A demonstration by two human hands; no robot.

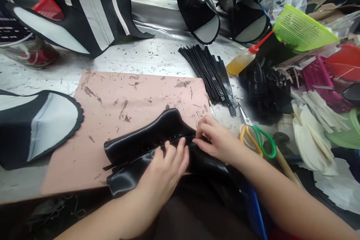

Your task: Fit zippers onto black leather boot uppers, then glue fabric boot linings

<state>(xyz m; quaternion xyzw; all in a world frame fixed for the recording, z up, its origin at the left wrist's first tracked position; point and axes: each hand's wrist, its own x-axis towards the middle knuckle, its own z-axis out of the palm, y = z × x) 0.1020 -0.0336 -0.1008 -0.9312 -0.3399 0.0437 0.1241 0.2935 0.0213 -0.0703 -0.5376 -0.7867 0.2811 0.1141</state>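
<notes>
A shiny black leather boot upper (pixel 152 127) lies on the pink mat (pixel 112 97) near its front edge, with a row of small white marks beside a seam. Spread over that seam, my left hand (pixel 165 168) presses down with its fingers apart and flat on the leather. My right hand (pixel 216 137) is closed, thumb and fingers pinching the upper's edge at the right end of the seam. Part of the leather hangs over the table edge towards my lap. Thin black strips (pixel 111 167) stick out at its left end.
Other boot uppers (pixel 92 11) lie at the left and back. A bundle of black strips (pixel 208 71), a glue bottle (pixel 242 60) with a red nozzle and scissors (pixel 253 131) are on the right. Beyond them stand a lime basket (pixel 300 30) and a magenta basket (pixel 317 75).
</notes>
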